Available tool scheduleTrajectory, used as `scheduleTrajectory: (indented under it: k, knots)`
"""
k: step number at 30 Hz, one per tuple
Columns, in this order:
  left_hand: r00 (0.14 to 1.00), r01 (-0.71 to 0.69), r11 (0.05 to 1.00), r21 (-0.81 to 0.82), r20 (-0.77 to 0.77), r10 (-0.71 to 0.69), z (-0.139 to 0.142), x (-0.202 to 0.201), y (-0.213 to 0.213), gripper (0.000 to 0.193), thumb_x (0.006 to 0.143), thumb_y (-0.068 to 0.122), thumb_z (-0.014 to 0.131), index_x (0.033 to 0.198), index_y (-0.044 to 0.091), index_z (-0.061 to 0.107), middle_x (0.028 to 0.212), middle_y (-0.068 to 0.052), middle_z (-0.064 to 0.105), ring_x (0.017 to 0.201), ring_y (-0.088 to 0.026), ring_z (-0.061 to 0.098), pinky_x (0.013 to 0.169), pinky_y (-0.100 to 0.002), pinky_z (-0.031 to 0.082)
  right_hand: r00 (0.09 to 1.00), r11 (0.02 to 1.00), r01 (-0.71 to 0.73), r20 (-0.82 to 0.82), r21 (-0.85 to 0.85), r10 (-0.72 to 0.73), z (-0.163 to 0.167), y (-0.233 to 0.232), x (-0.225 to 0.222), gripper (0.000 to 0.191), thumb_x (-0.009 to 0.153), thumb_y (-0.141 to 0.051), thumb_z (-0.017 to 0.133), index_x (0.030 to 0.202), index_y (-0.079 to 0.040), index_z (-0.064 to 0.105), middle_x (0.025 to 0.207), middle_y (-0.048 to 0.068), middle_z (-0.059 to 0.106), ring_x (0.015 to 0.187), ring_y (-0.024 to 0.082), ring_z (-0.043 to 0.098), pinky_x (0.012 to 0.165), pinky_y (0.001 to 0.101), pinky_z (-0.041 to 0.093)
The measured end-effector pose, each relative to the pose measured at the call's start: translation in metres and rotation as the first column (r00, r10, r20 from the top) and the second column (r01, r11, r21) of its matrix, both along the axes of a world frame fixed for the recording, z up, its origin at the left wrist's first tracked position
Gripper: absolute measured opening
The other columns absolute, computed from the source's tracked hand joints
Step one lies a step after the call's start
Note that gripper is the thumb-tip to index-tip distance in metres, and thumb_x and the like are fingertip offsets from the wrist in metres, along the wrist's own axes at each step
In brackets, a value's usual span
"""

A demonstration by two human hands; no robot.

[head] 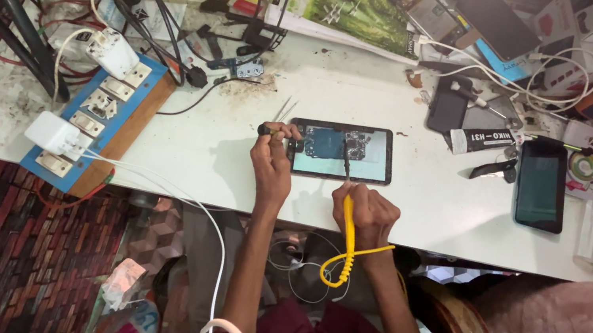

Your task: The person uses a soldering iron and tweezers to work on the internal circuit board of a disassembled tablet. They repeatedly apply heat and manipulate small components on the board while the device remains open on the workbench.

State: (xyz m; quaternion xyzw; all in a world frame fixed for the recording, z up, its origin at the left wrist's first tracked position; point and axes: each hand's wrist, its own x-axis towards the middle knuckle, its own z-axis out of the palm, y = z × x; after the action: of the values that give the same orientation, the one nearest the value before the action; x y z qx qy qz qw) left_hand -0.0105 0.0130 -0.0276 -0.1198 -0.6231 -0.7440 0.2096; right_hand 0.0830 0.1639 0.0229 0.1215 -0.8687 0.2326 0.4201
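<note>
Two hands at the opened phone (pixel 341 151) lying mid-table (pixel 234 156): my left hand (pixel 272 156), at the phone's left edge, pinches a small dark-handled tool (pixel 278 131); my right hand (pixel 371 213), just below the phone, is closed around a yellow soldering iron (pixel 347 217), tip on the board. Beyond the phone's right lies a dark phone (pixel 541 184).
</note>
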Motion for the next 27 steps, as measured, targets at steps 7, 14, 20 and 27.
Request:
scheduleTrajectory:
  k: [7, 14, 20, 27]
  knots:
    - [0.999, -0.033, 0.998, -0.048, 0.004, 0.033, 0.004, 0.002, 0.000, 0.025, 0.113, 0.015, 0.041, 0.100, -0.002, 0.052, 0.095, -0.013, 0.065, 0.095, -0.021, 0.062, 0.101, -0.037, 0.049, 0.998, 0.999, 0.008, -0.064, 0.051, -0.005, -0.007, 0.002, 0.001, 0.035, 0.085, 0.006, 0.073, 0.066, -0.006, 0.046, 0.054, 0.006, 0.049, 0.046, 0.019, 0.051, 0.043, 0.0330, 0.038]
    - [0.999, -0.038, 0.999, -0.007, 0.028, 0.038, 0.004, 0.002, 0.002, 0.022, 0.112, 0.013, 0.042, 0.100, -0.002, 0.053, 0.095, -0.013, 0.066, 0.096, -0.021, 0.062, 0.101, -0.038, 0.049, 0.998, 0.998, -0.043, -0.032, 0.053, 0.044, -0.003, 0.002, 0.001, 0.032, 0.085, 0.005, 0.073, 0.067, -0.004, 0.048, 0.056, 0.007, 0.051, 0.046, 0.020, 0.052, 0.044, 0.0330, 0.039]
    - [0.998, -0.038, 0.999, 0.021, 0.043, 0.037, 0.013, 0.002, 0.000, 0.021, 0.111, 0.011, 0.041, 0.101, -0.002, 0.053, 0.094, -0.012, 0.066, 0.096, -0.021, 0.063, 0.098, -0.037, 0.050, 0.998, 0.999, -0.018, -0.061, 0.044, 0.020, 0.014, -0.003, 0.002, 0.033, 0.083, 0.007, 0.072, 0.064, -0.005, 0.048, 0.053, 0.007, 0.050, 0.044, 0.019, 0.052, 0.043, 0.0327, 0.038]
    - [0.999, -0.036, 0.999, 0.002, 0.032, 0.036, 0.018, 0.006, 0.000, 0.020, 0.111, 0.010, 0.041, 0.100, -0.003, 0.053, 0.096, -0.013, 0.065, 0.096, -0.021, 0.061, 0.098, -0.037, 0.049, 0.996, 0.995, -0.020, -0.084, 0.100, 0.029, 0.020, -0.003, 0.005, 0.035, 0.082, 0.007, 0.071, 0.062, -0.006, 0.044, 0.052, 0.006, 0.048, 0.043, 0.019, 0.051, 0.042, 0.0332, 0.038]
